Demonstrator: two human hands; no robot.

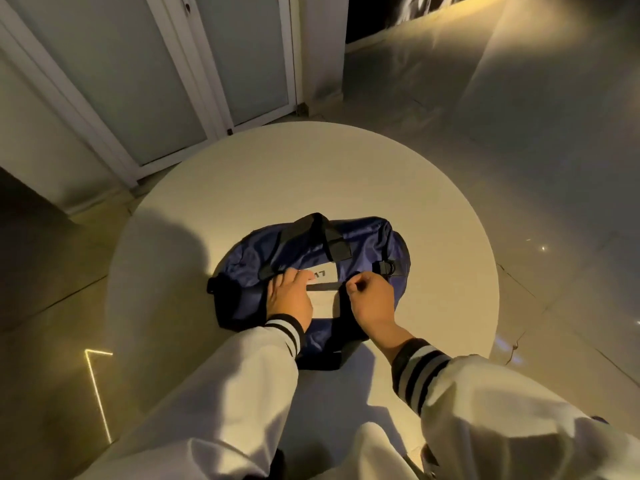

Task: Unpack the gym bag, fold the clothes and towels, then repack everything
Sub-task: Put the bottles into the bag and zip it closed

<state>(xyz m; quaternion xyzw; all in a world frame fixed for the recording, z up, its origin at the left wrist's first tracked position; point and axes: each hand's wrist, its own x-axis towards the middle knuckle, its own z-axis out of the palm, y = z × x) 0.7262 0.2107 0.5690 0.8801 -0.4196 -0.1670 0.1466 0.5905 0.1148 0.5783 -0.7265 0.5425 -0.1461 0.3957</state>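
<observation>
Bag, navy with black straps, lies on the near half of the round white desk, its long side running left to right. Left hand rests flat on top of it, fingers fairly straight, touching a white panel with lettering. Right hand is curled just beside it, thumb and fingers pinching at the dark zip. White sleeves end in striped cuffs.

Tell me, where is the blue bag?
In the head view, the blue gym bag lies on the round white table, with the left hand resting on it and the right hand pinching its top.
</observation>
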